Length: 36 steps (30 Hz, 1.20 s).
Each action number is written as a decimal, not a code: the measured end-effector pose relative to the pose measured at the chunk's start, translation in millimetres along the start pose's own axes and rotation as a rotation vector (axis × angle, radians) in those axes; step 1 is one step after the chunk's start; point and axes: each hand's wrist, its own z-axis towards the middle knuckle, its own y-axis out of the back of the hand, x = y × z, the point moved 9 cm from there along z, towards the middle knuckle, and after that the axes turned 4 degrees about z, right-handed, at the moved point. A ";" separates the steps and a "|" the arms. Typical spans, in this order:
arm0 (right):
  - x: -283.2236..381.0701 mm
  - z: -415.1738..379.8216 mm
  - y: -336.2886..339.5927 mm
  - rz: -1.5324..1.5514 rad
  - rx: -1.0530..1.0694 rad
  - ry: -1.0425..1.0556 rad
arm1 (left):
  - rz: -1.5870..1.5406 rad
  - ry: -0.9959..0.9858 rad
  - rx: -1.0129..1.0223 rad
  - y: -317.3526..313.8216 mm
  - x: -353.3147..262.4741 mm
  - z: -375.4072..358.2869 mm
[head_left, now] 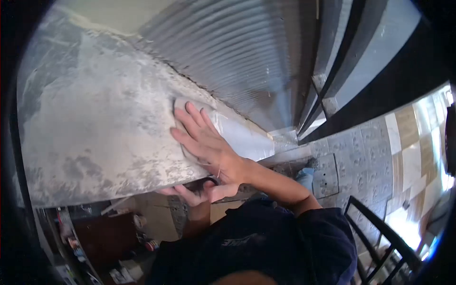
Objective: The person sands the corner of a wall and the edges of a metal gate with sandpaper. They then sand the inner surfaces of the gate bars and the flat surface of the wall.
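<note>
My right hand [204, 142] lies with fingers stretched and slightly spread over a pale grey, round-ended piece [190, 101], pressed against a rough, blotchy concrete-like ledge [95, 114]. Most of this piece is hidden under the palm. To its right, a smooth whitish strip [244, 138] lies along the ledge. At the ledge's lower edge, below my right wrist, my left hand [192, 194] has its fingers curled around a dark, rounded spot; I cannot tell what it holds. My right wrist partly covers the left thumb.
A ribbed grey metal panel [228, 52] rises behind the ledge, with steel uprights [327, 90] to its right. Tiled floor [365, 156] lies far below. A black metal railing [380, 232] stands at lower right; shelves with small items [78, 249] are at lower left.
</note>
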 end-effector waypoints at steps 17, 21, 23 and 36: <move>-125.1 -147.2 2.8 0.147 -0.331 -0.415 | -0.246 -0.175 0.117 2.6 -2.9 -4.9; -46.6 -86.7 4.2 -0.066 -0.209 -0.085 | -0.346 -0.200 0.151 3.9 3.0 -9.5; -87.7 -130.0 0.8 0.158 -0.345 -0.283 | -0.382 -0.098 0.228 3.4 18.4 -15.2; -164.6 -278.3 2.6 0.056 -0.293 -0.713 | -0.285 0.305 0.494 -2.2 -3.0 -53.6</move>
